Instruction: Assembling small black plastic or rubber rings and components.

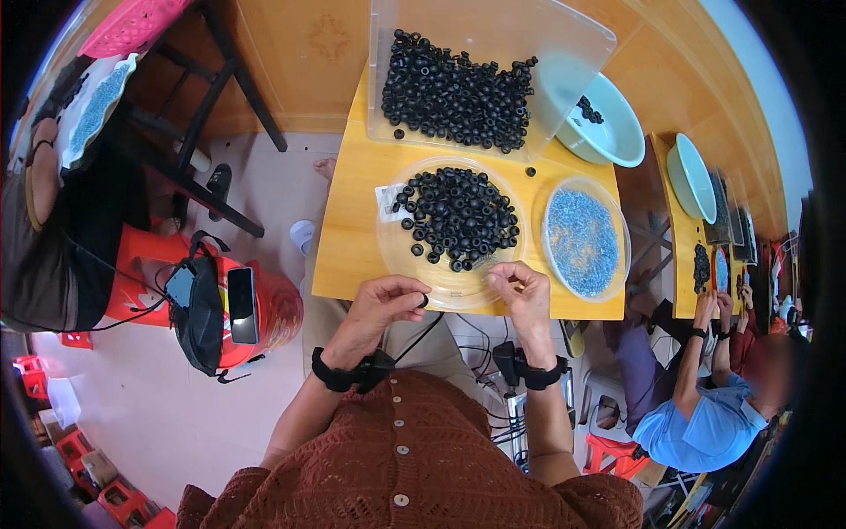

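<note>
My left hand [374,316] is closed in a pinch on a small black ring-shaped piece [423,301], just in front of the table edge. Its thumb and fingertips meet around the piece. Over the near right rim of a round clear tray [393,256], my right hand [526,300] is also pinched; whatever lies between its fingertips is too small to make out. A heap of black ring-shaped pieces [463,212] fills the middle of that tray. To its right stands a clear bowl [622,269] holding tiny pale-blue beads [577,234].
Behind the tray, a clear plastic bin [564,31] holds many more black pieces. A pale-green basin [630,145] stands at the table's far right. On the left, a black bag [198,317] and a phone [242,306] rest on red stools. A co-worker in blue [705,428] sits at right.
</note>
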The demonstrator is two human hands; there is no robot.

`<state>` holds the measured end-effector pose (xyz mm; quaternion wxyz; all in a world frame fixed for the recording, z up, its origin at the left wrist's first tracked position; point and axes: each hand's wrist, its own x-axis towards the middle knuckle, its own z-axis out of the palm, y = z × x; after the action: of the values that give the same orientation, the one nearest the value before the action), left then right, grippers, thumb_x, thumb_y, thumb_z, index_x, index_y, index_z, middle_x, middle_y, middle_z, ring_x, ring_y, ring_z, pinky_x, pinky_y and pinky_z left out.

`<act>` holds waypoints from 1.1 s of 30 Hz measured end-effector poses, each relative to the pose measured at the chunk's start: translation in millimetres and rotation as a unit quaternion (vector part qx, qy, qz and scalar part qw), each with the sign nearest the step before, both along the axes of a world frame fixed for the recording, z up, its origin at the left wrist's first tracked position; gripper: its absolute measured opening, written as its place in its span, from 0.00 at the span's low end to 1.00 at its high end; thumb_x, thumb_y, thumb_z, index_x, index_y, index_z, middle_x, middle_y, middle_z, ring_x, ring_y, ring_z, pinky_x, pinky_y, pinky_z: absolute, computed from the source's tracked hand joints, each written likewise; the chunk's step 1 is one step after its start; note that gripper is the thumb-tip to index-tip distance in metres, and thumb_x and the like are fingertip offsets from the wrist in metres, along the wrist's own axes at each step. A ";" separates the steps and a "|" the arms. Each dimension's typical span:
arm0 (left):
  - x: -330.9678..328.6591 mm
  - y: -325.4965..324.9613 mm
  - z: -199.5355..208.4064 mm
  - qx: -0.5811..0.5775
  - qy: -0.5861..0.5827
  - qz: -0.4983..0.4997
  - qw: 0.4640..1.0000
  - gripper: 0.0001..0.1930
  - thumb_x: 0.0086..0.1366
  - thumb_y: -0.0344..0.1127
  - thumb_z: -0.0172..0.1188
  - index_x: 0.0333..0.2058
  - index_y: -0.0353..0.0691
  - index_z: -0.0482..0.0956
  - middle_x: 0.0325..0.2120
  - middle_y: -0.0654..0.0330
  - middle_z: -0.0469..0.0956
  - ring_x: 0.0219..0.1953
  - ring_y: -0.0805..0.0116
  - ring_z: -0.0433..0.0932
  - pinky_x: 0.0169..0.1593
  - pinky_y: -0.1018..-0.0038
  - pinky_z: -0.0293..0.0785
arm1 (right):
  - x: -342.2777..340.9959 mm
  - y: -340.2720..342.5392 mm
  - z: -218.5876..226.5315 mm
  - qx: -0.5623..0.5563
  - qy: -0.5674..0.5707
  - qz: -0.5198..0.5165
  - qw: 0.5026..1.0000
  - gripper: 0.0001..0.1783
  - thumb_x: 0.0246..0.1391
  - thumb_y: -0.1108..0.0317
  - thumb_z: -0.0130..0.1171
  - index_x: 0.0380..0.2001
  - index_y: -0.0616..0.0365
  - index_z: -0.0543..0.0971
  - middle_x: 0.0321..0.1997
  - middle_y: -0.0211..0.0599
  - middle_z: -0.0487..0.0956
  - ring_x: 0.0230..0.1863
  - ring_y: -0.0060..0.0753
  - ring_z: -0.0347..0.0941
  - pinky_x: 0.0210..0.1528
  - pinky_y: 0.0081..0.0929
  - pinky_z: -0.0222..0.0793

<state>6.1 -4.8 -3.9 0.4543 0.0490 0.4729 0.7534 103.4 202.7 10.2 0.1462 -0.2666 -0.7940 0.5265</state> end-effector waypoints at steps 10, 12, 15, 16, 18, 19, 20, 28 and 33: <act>1.0 1.8 -0.4 0.022 -0.048 -0.103 0.993 0.08 0.59 0.31 0.58 0.35 0.34 0.77 0.26 0.65 0.76 0.25 0.79 0.74 0.32 0.82 0.73 | -13.3 -36.3 18.9 -0.164 0.021 0.199 0.966 0.04 0.45 0.76 0.60 0.28 0.60 0.81 0.25 0.27 0.72 0.27 0.16 0.66 0.27 0.14 0.59; 0.0 -0.4 -3.8 0.033 -0.056 -0.109 0.992 0.08 0.59 0.31 0.58 0.35 0.35 0.77 0.26 0.65 0.76 0.25 0.79 0.74 0.31 0.83 0.73 | -12.7 -37.3 17.9 -0.132 0.017 0.213 0.968 0.04 0.45 0.76 0.61 0.28 0.60 0.81 0.25 0.28 0.73 0.26 0.17 0.66 0.26 0.14 0.59; -0.8 -3.2 -4.1 0.050 -0.092 -0.105 0.989 0.07 0.59 0.31 0.58 0.35 0.35 0.77 0.26 0.65 0.76 0.24 0.78 0.75 0.31 0.83 0.73 | -11.8 -45.7 18.4 -0.103 0.019 0.198 0.975 0.06 0.44 0.77 0.61 0.29 0.61 0.80 0.26 0.29 0.73 0.27 0.18 0.68 0.26 0.14 0.62; -1.4 -4.6 -4.4 0.055 -0.118 -0.094 0.987 0.07 0.59 0.31 0.57 0.35 0.35 0.77 0.27 0.65 0.76 0.24 0.78 0.75 0.30 0.83 0.73 | -12.5 -51.0 20.3 -0.102 0.018 0.197 0.975 0.06 0.44 0.77 0.61 0.29 0.61 0.80 0.26 0.29 0.73 0.27 0.18 0.68 0.26 0.14 0.62; -2.0 -5.6 -7.5 0.059 -0.129 -0.085 0.986 0.07 0.59 0.31 0.57 0.35 0.35 0.77 0.27 0.65 0.77 0.24 0.78 0.75 0.30 0.84 0.73 | -12.4 -59.7 27.1 -0.084 0.053 0.154 0.983 0.08 0.42 0.79 0.61 0.31 0.63 0.78 0.26 0.32 0.74 0.28 0.21 0.71 0.26 0.16 0.67; -1.9 -5.5 -8.4 0.063 -0.139 -0.076 0.985 0.07 0.59 0.31 0.57 0.35 0.35 0.77 0.27 0.64 0.77 0.24 0.79 0.75 0.30 0.84 0.73 | -11.8 -60.1 28.3 -0.084 0.053 0.153 0.983 0.08 0.42 0.79 0.61 0.31 0.63 0.78 0.26 0.32 0.74 0.28 0.21 0.71 0.26 0.16 0.67; -1.8 -5.7 -7.5 0.062 -0.139 -0.077 0.985 0.07 0.59 0.31 0.57 0.35 0.35 0.77 0.27 0.64 0.77 0.24 0.79 0.75 0.30 0.84 0.73 | -11.2 -60.4 29.1 -0.047 0.055 0.165 0.984 0.08 0.42 0.80 0.61 0.30 0.64 0.78 0.27 0.33 0.74 0.29 0.22 0.73 0.28 0.17 0.69; -2.4 -7.8 -6.2 0.054 -0.102 -0.108 0.987 0.07 0.59 0.31 0.58 0.35 0.35 0.78 0.26 0.64 0.78 0.24 0.79 0.75 0.30 0.85 0.72 | -8.1 -56.7 32.0 0.042 0.061 0.221 0.973 0.09 0.40 0.81 0.62 0.29 0.65 0.78 0.29 0.36 0.75 0.29 0.26 0.75 0.30 0.20 0.73; -3.8 -10.6 -6.0 0.026 -0.093 -0.121 0.988 0.08 0.58 0.32 0.59 0.35 0.36 0.78 0.26 0.64 0.78 0.24 0.79 0.75 0.30 0.84 0.73 | -8.0 -54.8 26.3 0.034 0.079 0.246 0.965 0.08 0.42 0.77 0.61 0.31 0.63 0.77 0.25 0.38 0.73 0.25 0.34 0.72 0.26 0.25 0.68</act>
<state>2.4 -15.4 -9.9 0.5825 0.0478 0.3993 0.7064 95.4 147.8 36.5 0.0840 -0.0155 -0.8386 0.5380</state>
